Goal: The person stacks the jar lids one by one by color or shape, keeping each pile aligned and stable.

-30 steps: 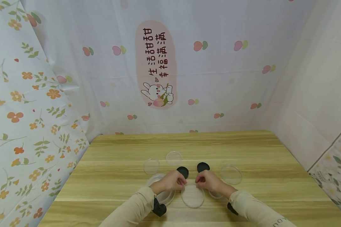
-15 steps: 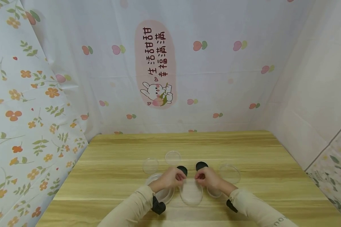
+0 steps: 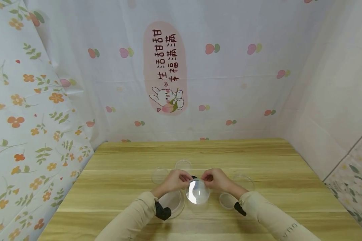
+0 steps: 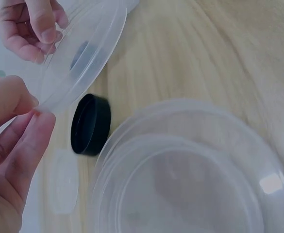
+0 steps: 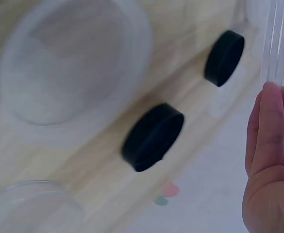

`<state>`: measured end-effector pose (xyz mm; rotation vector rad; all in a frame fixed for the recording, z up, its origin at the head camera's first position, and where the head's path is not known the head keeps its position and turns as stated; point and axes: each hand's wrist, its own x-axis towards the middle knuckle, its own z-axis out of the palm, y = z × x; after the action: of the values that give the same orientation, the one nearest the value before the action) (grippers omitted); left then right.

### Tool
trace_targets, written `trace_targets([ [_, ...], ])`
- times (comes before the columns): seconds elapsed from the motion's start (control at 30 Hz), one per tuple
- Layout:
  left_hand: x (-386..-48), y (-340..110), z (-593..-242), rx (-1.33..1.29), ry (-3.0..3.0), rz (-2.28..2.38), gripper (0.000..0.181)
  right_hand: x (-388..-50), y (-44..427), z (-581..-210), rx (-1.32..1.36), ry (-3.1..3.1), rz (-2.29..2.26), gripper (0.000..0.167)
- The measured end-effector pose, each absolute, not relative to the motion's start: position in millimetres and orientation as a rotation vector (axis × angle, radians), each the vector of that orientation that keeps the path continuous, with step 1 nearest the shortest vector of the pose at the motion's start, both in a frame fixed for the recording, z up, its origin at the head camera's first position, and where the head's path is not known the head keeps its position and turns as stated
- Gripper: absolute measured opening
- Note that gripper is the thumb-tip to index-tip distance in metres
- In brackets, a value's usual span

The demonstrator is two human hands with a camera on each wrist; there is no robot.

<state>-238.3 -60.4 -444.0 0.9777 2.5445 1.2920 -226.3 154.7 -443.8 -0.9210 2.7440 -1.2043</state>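
A clear round plastic lid [image 3: 198, 195] is raised and tilted above the tabletop, catching a bright reflection in the head view. My left hand [image 3: 176, 180] pinches its rim on the left side, thumb against fingertips, as the left wrist view shows closely. On the opposite side my right hand [image 3: 219, 180] pinches the rim too; its fingers [image 5: 270, 131] meet the lid's edge in the right wrist view. Below the lid lies a black round cap [image 4: 91, 124]. Under my left forearm stand larger clear round pieces [image 4: 180, 126], one within the other.
Another black cap [image 5: 153, 137] lies on the wooden table [image 3: 132, 154]. Clear discs rest farther back, one at the left [image 3: 159, 175] and one beside it [image 3: 183, 165]. To the right are a large clear lid [image 3: 248, 180] and a small whitish disc [image 3: 227, 201].
Both hands have lifted the clear lid off the tabletop and tilted it, so it now reflects light. The hands shifted slightly up and left, covering most of the black caps in the head view.
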Motion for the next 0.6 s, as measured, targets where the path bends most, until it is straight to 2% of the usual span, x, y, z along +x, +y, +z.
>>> trace_targets([
  [0.27, -245.0, -84.6, -441.9, 0.825, 2.505, 1.445, 0.016, -236.0, 129.5, -433.9, -0.881, 2.735, -1.238, 0.005],
  [0.6, -224.0, -111.4, -415.6, 0.742, 2.478, 1.521, 0.018, -241.6, 97.3, -437.2, -0.826, 2.617, -1.324, 0.005],
])
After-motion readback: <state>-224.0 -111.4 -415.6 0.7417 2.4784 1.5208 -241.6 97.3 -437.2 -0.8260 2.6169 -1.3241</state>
